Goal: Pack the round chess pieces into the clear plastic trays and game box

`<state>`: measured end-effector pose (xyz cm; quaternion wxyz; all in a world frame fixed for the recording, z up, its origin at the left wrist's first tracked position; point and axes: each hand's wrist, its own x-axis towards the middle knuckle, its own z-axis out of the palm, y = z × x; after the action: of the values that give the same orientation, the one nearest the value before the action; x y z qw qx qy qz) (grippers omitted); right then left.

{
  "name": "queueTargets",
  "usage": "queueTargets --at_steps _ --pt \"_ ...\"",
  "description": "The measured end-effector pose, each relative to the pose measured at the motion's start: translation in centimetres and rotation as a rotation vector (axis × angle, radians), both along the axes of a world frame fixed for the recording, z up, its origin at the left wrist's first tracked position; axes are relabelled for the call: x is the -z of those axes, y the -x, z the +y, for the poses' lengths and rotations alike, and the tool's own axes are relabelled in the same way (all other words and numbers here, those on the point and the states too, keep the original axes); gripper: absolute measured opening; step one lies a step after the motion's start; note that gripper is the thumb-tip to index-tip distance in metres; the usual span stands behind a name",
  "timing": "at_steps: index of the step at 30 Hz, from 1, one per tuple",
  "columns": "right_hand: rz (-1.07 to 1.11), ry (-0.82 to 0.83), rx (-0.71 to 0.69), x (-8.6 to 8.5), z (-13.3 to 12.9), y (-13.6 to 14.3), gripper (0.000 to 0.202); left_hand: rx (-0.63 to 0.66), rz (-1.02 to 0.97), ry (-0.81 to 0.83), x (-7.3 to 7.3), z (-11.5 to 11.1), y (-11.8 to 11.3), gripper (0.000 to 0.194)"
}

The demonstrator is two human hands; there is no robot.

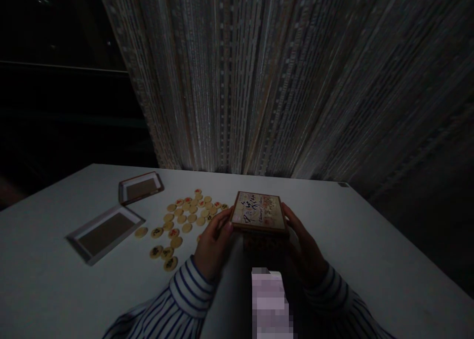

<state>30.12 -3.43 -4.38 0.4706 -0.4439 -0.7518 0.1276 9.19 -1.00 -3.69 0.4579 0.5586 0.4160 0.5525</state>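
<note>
A flat box [259, 211] with Chinese characters and a picture on its top is held up over the white table, between both hands. My left hand [214, 243] grips its left edge, thumb at the near left corner. My right hand [305, 247] holds its right side, with the fingers partly in shadow. Round wooden pieces [187, 227], some with red or black characters, lie scattered on the table to the left of the box, several close to my left hand. What lies under the box is too dark to tell.
Two shallow open trays, one at the back left [158, 181] and one nearer [85, 252], lie on the white table [370, 260]. A pixelated pinkish object [272, 304] is at the near edge. A string curtain [237, 82] hangs behind.
</note>
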Motion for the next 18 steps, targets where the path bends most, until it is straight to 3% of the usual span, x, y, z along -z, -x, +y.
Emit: queueTargets --at_steps 10,18 --pt "-0.025 -0.078 -0.021 0.06 0.23 0.16 0.062 -0.027 0.086 0.014 0.76 0.23 0.55 0.055" --pt "-0.028 -0.13 -0.028 -0.08 0.32 0.6 0.061 -0.074 0.071 0.036 0.38 0.07 0.43 0.051"
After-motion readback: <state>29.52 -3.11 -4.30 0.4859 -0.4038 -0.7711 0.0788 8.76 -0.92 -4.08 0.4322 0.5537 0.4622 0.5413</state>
